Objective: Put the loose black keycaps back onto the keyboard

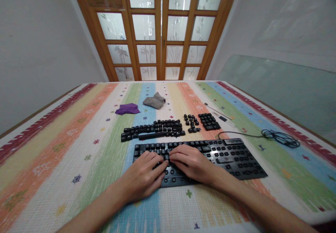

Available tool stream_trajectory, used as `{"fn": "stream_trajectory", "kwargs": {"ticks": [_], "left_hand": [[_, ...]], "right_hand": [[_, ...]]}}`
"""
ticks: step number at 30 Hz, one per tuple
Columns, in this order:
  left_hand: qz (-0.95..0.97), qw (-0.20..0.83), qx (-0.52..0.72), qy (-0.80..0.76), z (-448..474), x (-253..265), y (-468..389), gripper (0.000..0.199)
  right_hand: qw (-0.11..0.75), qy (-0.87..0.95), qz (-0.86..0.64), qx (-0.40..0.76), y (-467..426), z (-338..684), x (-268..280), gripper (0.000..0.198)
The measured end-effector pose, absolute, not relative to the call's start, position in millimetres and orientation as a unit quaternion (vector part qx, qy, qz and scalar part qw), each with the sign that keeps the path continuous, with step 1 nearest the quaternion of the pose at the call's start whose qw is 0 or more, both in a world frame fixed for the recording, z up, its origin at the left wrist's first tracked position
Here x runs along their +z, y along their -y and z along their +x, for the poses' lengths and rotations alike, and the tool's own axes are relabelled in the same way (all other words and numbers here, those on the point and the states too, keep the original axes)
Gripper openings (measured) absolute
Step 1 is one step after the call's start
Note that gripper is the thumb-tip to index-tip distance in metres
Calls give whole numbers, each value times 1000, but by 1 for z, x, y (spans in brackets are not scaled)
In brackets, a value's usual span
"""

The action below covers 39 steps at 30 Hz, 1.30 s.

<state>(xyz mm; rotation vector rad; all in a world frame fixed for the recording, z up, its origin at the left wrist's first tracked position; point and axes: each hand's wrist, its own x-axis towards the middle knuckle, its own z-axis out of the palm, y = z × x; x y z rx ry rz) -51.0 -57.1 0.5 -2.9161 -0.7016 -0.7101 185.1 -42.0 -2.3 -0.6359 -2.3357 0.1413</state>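
Note:
A black computer keyboard (pixel 210 152) lies on the table. Its upper rows carry keycaps, while bare key sockets show across its lower left part and its right side. My left hand (pixel 148 170) rests over the left part, fingers bent and closed around a black keycap (pixel 166 157). From the other side my right hand (pixel 193 161) reaches the same keycap, its fingers pressed together. The fingertips of both hands meet there and partly hide it. Beyond the keyboard, loose black keycaps (pixel 152 135) lie in rows, including a long space bar.
More keycaps (pixel 209 121) sit in groups at the right. A thin stick (pixel 217 111) and a small dark piece (pixel 222 118) lie beside them. A purple cloth (pixel 127 109) and a grey cloth (pixel 154 101) lie farther back. The coiled cable (pixel 280 137) is at the right.

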Motion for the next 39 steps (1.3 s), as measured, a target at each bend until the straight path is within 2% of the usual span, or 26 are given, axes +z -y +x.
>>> {"fn": "stream_trajectory", "kwargs": {"ticks": [11,24,35,39], "left_hand": [[-948,29,-222,225,-51,1,56,25],[-946,16,-230,228,-50,2,56,26],[-946,16,-227,229,-50,2,56,25],[-947,16,-227,227,-51,2,55,26]], "right_hand": [[313,916,-243,64,41,188,5,17],[301,915,-266,20,44,185,9,25],[320,907,-272,41,40,190,2,23],[302,914,-271,28,40,191,6,25]]}}
